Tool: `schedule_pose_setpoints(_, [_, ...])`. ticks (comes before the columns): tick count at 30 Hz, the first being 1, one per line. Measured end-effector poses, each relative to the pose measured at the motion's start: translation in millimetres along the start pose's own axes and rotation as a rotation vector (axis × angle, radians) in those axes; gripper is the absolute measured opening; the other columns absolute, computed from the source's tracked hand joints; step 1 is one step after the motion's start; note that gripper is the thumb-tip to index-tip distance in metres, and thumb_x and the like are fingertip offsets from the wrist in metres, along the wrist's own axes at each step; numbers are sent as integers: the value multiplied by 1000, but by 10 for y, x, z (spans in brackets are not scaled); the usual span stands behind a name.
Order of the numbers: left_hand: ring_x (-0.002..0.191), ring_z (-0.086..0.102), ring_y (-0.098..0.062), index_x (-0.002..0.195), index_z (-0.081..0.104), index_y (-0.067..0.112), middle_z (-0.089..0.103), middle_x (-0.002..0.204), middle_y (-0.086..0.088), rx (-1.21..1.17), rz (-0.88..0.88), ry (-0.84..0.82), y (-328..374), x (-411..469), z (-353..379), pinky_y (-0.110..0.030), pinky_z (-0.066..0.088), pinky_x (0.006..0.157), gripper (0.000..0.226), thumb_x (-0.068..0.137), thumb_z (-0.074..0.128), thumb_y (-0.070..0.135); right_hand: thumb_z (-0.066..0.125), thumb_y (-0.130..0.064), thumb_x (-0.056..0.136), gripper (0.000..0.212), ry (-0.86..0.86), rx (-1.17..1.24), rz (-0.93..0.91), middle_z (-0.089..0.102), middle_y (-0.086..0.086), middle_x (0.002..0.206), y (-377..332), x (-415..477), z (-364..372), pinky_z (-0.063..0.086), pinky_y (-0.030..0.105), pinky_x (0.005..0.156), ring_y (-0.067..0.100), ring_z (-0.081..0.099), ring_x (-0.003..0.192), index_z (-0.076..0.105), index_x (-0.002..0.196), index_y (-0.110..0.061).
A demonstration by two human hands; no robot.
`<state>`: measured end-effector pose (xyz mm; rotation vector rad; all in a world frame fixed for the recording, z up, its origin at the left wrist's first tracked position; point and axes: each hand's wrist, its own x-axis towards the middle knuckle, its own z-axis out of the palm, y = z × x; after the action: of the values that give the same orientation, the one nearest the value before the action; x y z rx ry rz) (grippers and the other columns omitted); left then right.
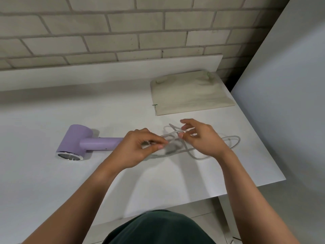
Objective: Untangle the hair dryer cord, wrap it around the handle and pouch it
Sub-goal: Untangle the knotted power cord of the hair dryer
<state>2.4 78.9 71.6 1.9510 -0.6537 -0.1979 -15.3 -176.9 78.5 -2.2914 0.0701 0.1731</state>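
A person looks down at a white table (52,173) where a lilac hair dryer (77,140) lies on its side, barrel to the left, handle (103,141) pointing right toward both hands. The left hand (135,148) pinches a strand of the pale grey cord (233,140) between thumb and fingertips, just past the end of the handle. The right hand (204,138) pinches a crossing loop close beside it, other fingers spread. The knot sits between the two grips; loose loops trail to the right on the table. To do this well, the hands probably should ease the loops apart gently — feeding slack through rather than tugging, which would tighten the tangle. A beige cloth pouch (190,95) lies flat farther back to the right — well apart, untouched.
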Motion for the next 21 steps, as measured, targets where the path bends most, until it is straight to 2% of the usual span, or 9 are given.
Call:
schedule_pose_setpoints(3, [87, 58, 6, 106, 80, 34, 70, 84, 22, 286, 186, -79, -63, -48, 32, -19, 41, 83, 16, 92, 73, 30, 71, -25, 98, 13, -78, 115, 33, 69, -29, 70, 64, 22, 3, 41, 7, 66, -9, 63, 68, 78, 108, -20])
schedule_pose_setpoints(5, [88, 57, 7, 110, 78, 34, 70, 89, 22, 330, 210, -106, -122, -73, 53, -21, 44, 82, 18, 94, 71, 33, 71, -20, 98, 9, -103, 138, 50, 70, -24, 64, 59, 7, 10, 38, 7, 61, -6, 62, 61, 80, 98, -18])
schedule_pose_setpoints(9, [93, 65, 0, 114, 75, 37, 71, 97, 20, 178, -21, -136, -138, -108, 93, -15, 47, 80, 21, 95, 68, 43, 69, -20, 99, 10, -85, 140, 32, 78, -4, 82, -19, 2, 42, 51, 29, 79, 5, 75, 81, 77, 93, -19])
schedule_pose_setpoints(10, [91, 65, -1, 113, 75, 38, 72, 98, 20, 134, -88, -122, -126, -100, 105, -15, 46, 78, 20, 97, 64, 44, 68, -19, 100, 10, -90, 131, 14, 76, -6, 83, -40, -4, 59, 51, 28, 77, 5, 76, 81, 75, 93, -17])
schedule_pose_setpoints(12, [94, 65, 0, 114, 74, 37, 72, 104, 23, 38, -203, -31, -109, -34, 111, -15, 44, 78, 25, 102, 54, 47, 66, -16, 101, 10, -93, 99, -25, 72, -12, 82, -80, -27, 73, 45, 15, 64, 0, 73, 72, 73, 95, -13])
schedule_pose_setpoints(15, [115, 63, -1, 120, 72, 35, 70, 121, 21, -257, -428, 12, -83, 150, 43, -25, 48, 96, 51, 102, 34, 62, 64, -14, 102, 10, -75, 80, -58, 70, -13, 84, -87, -58, 71, 39, 8, 56, -1, 71, 69, 72, 96, -12])
schedule_pose_setpoints(16, [118, 61, -3, 122, 71, 33, 69, 125, 20, -245, -464, -7, -86, 207, 15, -29, 47, 100, 53, 102, 33, 63, 64, -15, 102, 10, -64, 67, -66, 71, -13, 86, -94, -64, 70, 39, 8, 57, 2, 73, 74, 72, 95, -14])
schedule_pose_setpoints(18, [127, 56, -7, 130, 66, 32, 62, 135, 17, 29, -465, -125, -81, 299, -36, -30, 41, 107, 44, 103, 43, 57, 64, -14, 101, 11, -46, 36, -95, 71, -12, 91, -106, -66, 73, 42, 9, 63, 4, 74, 77, 72, 93, -17])
schedule_pose_setpoints(21, [127, 54, -15, 129, 65, 30, 60, 136, 10, 421, -471, -490, -38, 406, -65, -33, 42, 107, 40, 102, 48, 54, 65, -16, 100, 16, -23, -52, -148, 68, -13, 96, -118, -64, 95, 49, 18, 75, 5, 70, 82, 71, 89, -26])
